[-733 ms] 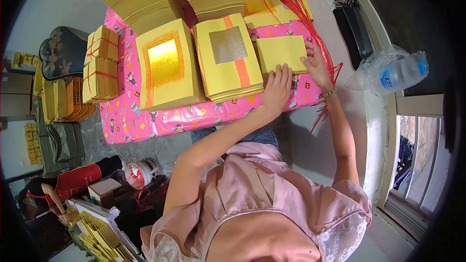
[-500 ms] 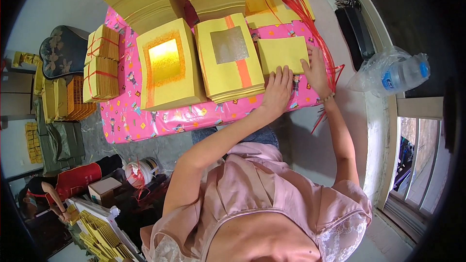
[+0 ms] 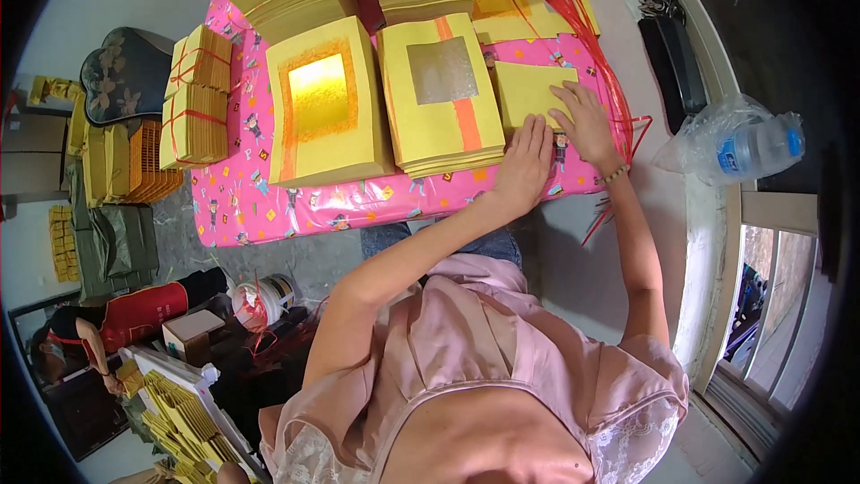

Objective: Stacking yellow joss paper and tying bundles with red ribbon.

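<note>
On the pink patterned tablecloth (image 3: 358, 220) lies a folded yellow paper (image 3: 528, 90), plain on top. My left hand (image 3: 528, 166) rests at its near edge, fingers stretched out and side by side. Over its right edge my right hand (image 3: 587, 130) lies with fingers spread, the fingertips on the paper. Neither hand grasps anything. Just left of the folded paper sits a stack of yellow paper (image 3: 475, 125) with a silver square and an orange stripe. Farther left is a stack with a gold foil square (image 3: 318, 99) framed in orange.
Tall yellow paper stacks (image 3: 287, 0) stand at the back. Bundles tied with red string (image 3: 195, 125) sit at the table's left. Red strips (image 3: 596, 54) hang along the right edge, near a plastic bottle (image 3: 739, 152). At lower left a person in a red apron (image 3: 143, 318) handles yellow papers.
My right hand has shifted onto the folded paper's right part, fingers now over its top. My left hand stays at the near edge. The whole view has shifted slightly.
</note>
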`<act>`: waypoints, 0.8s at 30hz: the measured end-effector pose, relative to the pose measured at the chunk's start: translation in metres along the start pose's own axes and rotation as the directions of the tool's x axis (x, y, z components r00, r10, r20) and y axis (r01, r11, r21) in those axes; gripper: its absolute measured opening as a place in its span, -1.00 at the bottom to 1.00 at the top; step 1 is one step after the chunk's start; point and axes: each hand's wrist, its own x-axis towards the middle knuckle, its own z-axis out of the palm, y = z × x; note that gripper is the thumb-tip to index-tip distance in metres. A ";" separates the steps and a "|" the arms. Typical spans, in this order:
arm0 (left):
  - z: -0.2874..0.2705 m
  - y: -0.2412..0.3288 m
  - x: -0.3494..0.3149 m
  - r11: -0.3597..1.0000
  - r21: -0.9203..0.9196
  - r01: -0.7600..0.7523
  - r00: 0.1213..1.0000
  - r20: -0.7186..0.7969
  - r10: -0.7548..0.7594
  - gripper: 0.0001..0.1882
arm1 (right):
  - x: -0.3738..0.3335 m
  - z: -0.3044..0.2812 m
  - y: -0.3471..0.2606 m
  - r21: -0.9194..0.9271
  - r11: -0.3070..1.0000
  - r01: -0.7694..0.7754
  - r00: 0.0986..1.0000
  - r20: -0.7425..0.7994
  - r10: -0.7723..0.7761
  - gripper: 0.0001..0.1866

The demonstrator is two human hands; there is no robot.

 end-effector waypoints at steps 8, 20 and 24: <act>-0.079 -0.017 -0.035 0.910 -0.404 -0.094 0.989 -0.146 0.038 -0.42 | 0.011 -0.032 -0.024 0.042 0.992 0.123 0.989 -0.084 -0.119 -0.65; -0.103 -0.079 -0.064 0.963 -0.212 0.164 0.959 -0.195 -0.206 -0.52 | 0.017 -0.041 -0.102 0.167 0.841 0.515 0.852 0.004 -0.523 -0.63; -0.096 -0.085 -0.066 0.963 -0.207 0.172 0.957 -0.198 -0.214 -0.59 | 0.019 -0.038 -0.100 0.201 0.823 0.531 0.842 -0.014 -0.540 -0.74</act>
